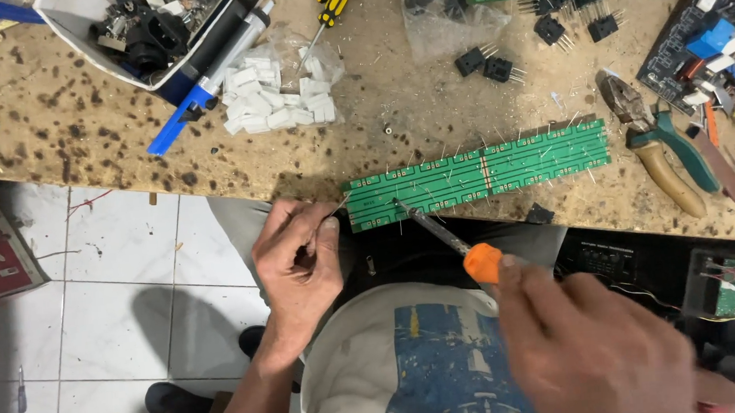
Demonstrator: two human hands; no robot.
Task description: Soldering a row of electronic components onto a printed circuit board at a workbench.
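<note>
A long green circuit board (477, 175) lay at the table's (78, 132) near edge. The right hand (593, 346) gripped an orange-handled soldering iron (448, 242), tip touching the board's left part. The left hand's (298, 267) fingers pinched thin solder wire (339, 207) beside the board's left end.

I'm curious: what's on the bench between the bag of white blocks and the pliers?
In the head view, black components lie between the bag of white blocks and the pliers.
</note>
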